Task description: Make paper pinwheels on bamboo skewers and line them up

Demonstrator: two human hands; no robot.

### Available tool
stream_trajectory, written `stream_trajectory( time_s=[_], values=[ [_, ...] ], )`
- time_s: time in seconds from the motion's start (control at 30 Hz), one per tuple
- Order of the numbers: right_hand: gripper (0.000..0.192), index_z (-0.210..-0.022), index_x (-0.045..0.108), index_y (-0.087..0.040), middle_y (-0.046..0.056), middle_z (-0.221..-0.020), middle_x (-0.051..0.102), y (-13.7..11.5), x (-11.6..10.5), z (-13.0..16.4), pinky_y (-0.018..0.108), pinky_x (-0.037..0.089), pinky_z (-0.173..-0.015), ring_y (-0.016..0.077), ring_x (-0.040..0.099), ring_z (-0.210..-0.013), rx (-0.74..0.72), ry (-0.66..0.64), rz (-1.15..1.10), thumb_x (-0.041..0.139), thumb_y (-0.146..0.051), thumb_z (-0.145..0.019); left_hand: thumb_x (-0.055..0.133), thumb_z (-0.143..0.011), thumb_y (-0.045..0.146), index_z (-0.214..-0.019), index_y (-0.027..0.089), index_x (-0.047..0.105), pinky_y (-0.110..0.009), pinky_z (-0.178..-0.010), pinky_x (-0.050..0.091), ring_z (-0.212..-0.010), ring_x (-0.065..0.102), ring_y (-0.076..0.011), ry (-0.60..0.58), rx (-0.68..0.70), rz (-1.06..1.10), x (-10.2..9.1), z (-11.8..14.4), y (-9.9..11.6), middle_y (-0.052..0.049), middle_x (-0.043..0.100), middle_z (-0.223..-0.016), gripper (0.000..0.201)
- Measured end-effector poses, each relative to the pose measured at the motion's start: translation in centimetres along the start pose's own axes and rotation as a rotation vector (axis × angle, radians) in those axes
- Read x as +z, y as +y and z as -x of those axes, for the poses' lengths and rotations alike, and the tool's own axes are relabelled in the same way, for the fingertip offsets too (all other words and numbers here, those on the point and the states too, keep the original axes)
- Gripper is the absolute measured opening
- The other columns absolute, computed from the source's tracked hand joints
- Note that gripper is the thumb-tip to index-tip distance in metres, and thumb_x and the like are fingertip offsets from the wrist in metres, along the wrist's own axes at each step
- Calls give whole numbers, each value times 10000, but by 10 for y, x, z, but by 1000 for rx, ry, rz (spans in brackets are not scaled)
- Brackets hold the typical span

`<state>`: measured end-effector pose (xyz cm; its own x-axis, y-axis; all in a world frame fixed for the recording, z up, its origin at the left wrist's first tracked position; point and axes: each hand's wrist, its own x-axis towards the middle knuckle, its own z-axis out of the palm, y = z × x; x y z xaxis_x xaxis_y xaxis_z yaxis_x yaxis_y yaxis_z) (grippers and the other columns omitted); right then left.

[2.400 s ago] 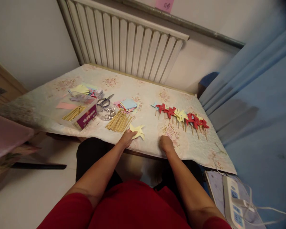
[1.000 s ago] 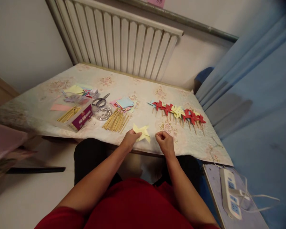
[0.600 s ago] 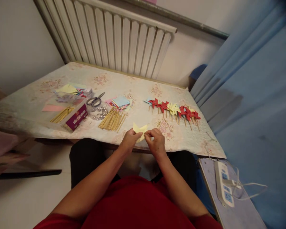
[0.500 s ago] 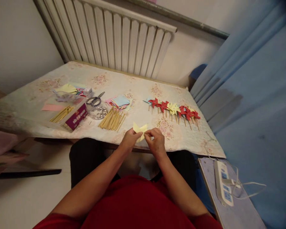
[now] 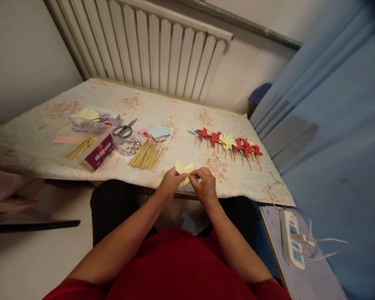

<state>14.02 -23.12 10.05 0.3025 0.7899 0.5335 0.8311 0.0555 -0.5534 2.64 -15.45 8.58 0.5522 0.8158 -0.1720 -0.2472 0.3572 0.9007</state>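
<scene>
A yellow paper pinwheel [image 5: 183, 168], partly folded, is held over the table's front edge. My left hand [image 5: 171, 182] is closed on its left side, thumb across the paper. At the pinwheel's right edge, near the middle, the thumb and forefinger of my right hand [image 5: 204, 185] pinch together on it; whether a small pin is also between them I cannot tell. Left of my hands lies a bundle of thin wooden sticks [image 5: 146, 156]. Behind the sticks is a stack of coloured paper squares [image 5: 158, 132]. Finished pinwheels on sticks [image 5: 227, 142], red, yellow and blue, lie in a row at right.
Scissors [image 5: 125, 129] rest over a round clear dish of small metal pieces [image 5: 128, 146]. Beside it stands a plastic box [image 5: 98, 154] with sticks by it. A flowered cloth covers the table [image 5: 187, 112]. A power strip [image 5: 292, 239] with cables sits at lower right.
The view has shifted very slightly. Both hands keep their hold on the yellow pinwheel, with almost no visible movement.
</scene>
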Motion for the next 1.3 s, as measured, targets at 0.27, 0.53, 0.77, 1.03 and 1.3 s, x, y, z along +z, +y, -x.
stream_trajectory(
  time_s=[0.27,0.53,0.77,1.03,1.3],
  values=[
    [87,-753,628,-208,10,-722,567,1,-1,1,293,412,-732,170,513,-762,-9,-21,8,603,-221,-835,715,-638,225,-910,110,674,-261,-646,434,-681,598,-160,11,-8,-11,1,0,0,-41,691,-767,298],
    [82,-752,621,-203,11,-721,567,0,-3,1,290,406,-728,171,509,-765,-22,-42,18,603,-194,-832,705,-637,236,-927,119,667,-273,-685,438,-726,594,-172,8,20,-66,1,1,0,-39,684,-784,315],
    [106,-756,614,-207,30,-739,581,0,-8,-3,309,397,-718,191,503,-774,-95,-105,93,584,-210,-857,594,-724,271,-867,134,627,-240,-652,406,-694,517,-126,2,173,-463,-3,4,5,9,619,-750,201],
    [133,-750,607,-204,36,-756,580,6,-4,-4,319,401,-734,194,503,-788,-134,-135,47,557,-211,-874,524,-763,273,-776,141,586,-228,-582,333,-622,413,-104,32,276,-686,-5,2,3,41,495,-644,146],
    [136,-727,595,-203,25,-723,569,11,6,0,312,401,-703,183,502,-746,-71,-115,-43,575,-212,-861,512,-774,260,-810,143,602,-227,-605,354,-640,417,-110,27,275,-721,-10,-1,-6,29,519,-667,152]
  ],
)
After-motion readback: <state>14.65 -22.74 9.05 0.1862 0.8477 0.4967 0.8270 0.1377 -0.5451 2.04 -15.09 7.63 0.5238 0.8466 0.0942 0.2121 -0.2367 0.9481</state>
